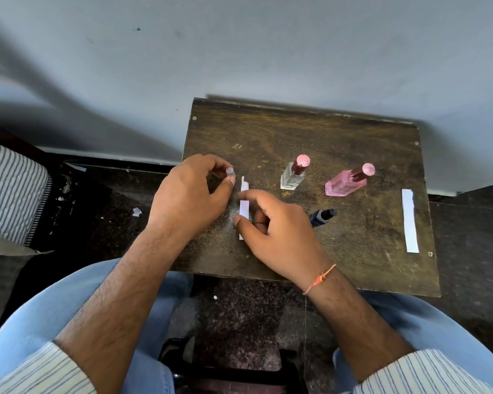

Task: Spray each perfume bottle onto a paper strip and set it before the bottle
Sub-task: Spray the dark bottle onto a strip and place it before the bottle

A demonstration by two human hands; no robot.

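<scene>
Bottles (293, 173) on table (353, 245), strip (409, 220) right

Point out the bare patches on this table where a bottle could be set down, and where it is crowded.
Free: the far strip of the table behind the clear bottle and pink bottle; also the near right area between the dark bottle and the long paper strip. Crowded: the left part, where the left hand, right hand and another strip sit.

Dark brown scuffed table (339, 137). Clear bottle (292, 177) and pink bottle (343, 184) both have maroon necks and pink caps. Dark blue bottle (322, 216). White paper strips (409, 223). Orange wrist thread (319, 280). Pale blue trousers (69, 294), white blue-striped cuffs (37, 373).
</scene>
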